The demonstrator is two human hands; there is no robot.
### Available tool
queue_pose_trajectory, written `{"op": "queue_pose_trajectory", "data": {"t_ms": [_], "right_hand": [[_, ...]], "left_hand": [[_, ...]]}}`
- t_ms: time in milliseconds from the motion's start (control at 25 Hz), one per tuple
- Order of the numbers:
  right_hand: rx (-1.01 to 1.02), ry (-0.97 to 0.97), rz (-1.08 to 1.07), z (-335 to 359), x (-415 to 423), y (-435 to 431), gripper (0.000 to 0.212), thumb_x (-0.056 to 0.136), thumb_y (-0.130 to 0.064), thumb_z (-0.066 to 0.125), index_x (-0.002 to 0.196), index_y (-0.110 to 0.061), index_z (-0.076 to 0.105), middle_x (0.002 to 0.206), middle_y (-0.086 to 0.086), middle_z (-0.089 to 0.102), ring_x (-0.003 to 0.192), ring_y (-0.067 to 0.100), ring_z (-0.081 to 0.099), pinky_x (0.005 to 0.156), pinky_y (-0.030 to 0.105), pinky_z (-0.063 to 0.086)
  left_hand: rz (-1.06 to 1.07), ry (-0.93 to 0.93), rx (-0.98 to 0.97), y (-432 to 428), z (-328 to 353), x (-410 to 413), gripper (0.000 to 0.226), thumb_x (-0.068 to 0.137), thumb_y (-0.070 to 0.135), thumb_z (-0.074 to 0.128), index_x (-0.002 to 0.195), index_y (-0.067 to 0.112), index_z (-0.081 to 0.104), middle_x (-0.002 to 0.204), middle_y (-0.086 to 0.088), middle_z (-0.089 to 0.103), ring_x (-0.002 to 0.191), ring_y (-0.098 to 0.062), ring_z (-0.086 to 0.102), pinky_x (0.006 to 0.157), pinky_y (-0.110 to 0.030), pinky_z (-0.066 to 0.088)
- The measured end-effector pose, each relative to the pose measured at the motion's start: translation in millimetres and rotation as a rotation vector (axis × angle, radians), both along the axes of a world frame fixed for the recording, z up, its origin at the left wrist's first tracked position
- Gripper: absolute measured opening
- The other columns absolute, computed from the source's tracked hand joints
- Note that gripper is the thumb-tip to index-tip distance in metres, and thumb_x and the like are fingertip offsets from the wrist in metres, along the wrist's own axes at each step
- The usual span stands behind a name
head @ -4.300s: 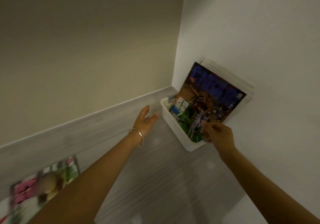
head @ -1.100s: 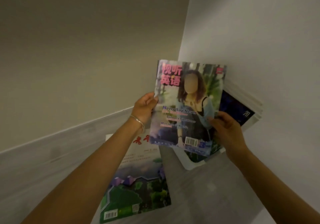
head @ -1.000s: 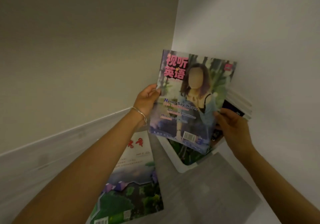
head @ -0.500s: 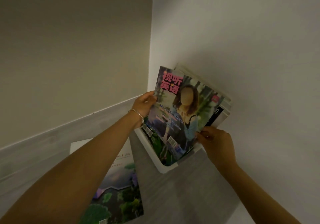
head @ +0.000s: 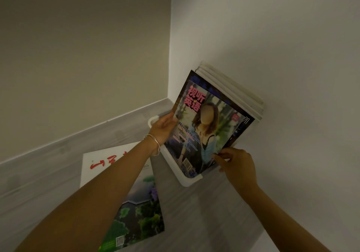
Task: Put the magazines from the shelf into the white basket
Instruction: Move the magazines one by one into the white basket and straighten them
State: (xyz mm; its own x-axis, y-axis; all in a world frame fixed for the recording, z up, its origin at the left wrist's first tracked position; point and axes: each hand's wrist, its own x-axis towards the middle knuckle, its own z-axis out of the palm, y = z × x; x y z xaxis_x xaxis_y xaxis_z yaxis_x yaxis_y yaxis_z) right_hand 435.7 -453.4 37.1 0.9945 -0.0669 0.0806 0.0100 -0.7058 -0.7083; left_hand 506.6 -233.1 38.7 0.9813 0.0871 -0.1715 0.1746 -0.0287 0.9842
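Magazines are being filed upright into a basket in the corner of a pale grey wood-grain shelf [head: 204, 212], seen from above over 2 bare forearms.

Nearest the viewer, 1 glossy magazine with a white top, red brush lettering and a green landscape cover [head: 136, 209] lies flat on the shelf, partly hidden under the left forearm. It is not yet in the basket.

Further in, the left hand [head: 162, 129], a thin silver bangle [head: 153, 141] at its wrist, rests its fingers on the left edge of a glossy magazine with pink title characters and a long-haired figure on the cover [head: 202, 127]. The right hand [head: 236, 164] pinches that magazine's lower right corner; its grip is closed on the cover. The magazine's bottom edge is already down inside the white plastic rectangular basket [head: 187, 181], which stands against the right-hand white wall.

Behind it, a dark-covered magazine [head: 243, 127] and several pale ones [head: 233, 94] lean back against the wall.

Likely risks: if released unevenly, the limp magazine could bend or slump forward over the low front rim. The flat magazine could be knocked by the left forearm.
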Motion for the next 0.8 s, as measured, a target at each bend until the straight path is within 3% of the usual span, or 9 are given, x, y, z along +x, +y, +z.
{"op": "queue_pose_trajectory", "data": {"t_ms": [80,160,240,320,480,560,680,800], "right_hand": [[0.047,0.017,-0.01,1,0,0,0.009,0.079,-0.026,0.069,0.085,-0.021,0.073,0.078,-0.001,0.073,0.059,0.013,0.066,0.063,0.032,0.056],[0.059,0.02,-0.017,3,-2,-2,0.011,0.08,-0.027,0.068,0.085,-0.019,0.073,0.079,0.001,0.072,0.063,0.016,0.067,0.066,0.033,0.056],[0.073,0.008,-0.059,4,-7,-2,0.011,0.082,-0.029,0.066,0.081,-0.019,0.072,0.077,0.003,0.071,0.066,0.018,0.067,0.066,0.034,0.056],[0.177,-0.009,-0.09,5,-16,3,0.01,0.083,-0.026,0.064,0.075,-0.023,0.068,0.075,0.004,0.071,0.064,0.016,0.067,0.061,0.031,0.055],[0.436,0.022,0.026,9,-36,43,0.015,0.084,-0.022,0.064,0.074,-0.033,0.065,0.076,-0.003,0.072,0.066,0.008,0.068,0.059,0.019,0.054],[0.519,0.085,0.136,6,-42,74,0.012,0.082,-0.02,0.065,0.076,-0.031,0.066,0.075,-0.009,0.072,0.069,0.004,0.068,0.061,0.016,0.054],[0.509,0.206,0.251,-10,-48,112,0.007,0.082,-0.016,0.066,0.083,-0.023,0.065,0.084,-0.013,0.067,0.078,0.0,0.064,0.069,0.012,0.052],[0.482,0.391,0.267,-30,-57,139,0.019,0.085,-0.019,0.063,0.104,-0.015,0.061,0.091,-0.01,0.06,0.084,0.004,0.056,0.062,0.003,0.045]], "left_hand": [[-0.018,-0.009,0.011,3,1,-5,0.041,0.09,0.028,0.052,0.13,0.019,0.05,0.118,0.005,0.055,0.093,0.0,0.054,0.061,0.004,0.044],[-0.021,-0.009,-0.002,9,3,-11,0.042,0.089,0.032,0.052,0.13,0.02,0.05,0.122,0.003,0.057,0.099,-0.003,0.058,0.079,-0.008,0.051],[0.018,0.02,-0.03,18,4,-20,0.045,0.088,0.034,0.053,0.13,0.019,0.049,0.129,-0.002,0.056,0.112,-0.014,0.056,0.102,-0.031,0.045],[0.082,0.04,-0.019,31,3,-32,0.049,0.088,0.034,0.054,0.133,0.017,0.045,0.134,-0.005,0.052,0.118,-0.016,0.051,0.107,-0.036,0.038],[0.158,0.087,0.087,72,-8,-66,0.054,0.088,0.037,0.052,0.137,0.021,0.036,0.141,-0.003,0.044,0.12,-0.017,0.047,0.092,-0.027,0.045],[0.18,0.143,0.191,97,-20,-88,0.058,0.088,0.039,0.051,0.14,0.021,0.032,0.145,-0.002,0.039,0.124,-0.02,0.044,0.091,-0.024,0.037],[0.254,0.255,0.286,129,-38,-119,0.063,0.087,0.042,0.051,0.141,0.018,0.029,0.146,-0.006,0.036,0.129,-0.027,0.04,0.097,-0.033,0.034],[0.301,0.303,0.333,152,-51,-147,0.054,0.086,0.038,0.055,0.13,0.011,0.041,0.133,-0.012,0.049,0.114,-0.031,0.051,0.09,-0.039,0.044]]}}
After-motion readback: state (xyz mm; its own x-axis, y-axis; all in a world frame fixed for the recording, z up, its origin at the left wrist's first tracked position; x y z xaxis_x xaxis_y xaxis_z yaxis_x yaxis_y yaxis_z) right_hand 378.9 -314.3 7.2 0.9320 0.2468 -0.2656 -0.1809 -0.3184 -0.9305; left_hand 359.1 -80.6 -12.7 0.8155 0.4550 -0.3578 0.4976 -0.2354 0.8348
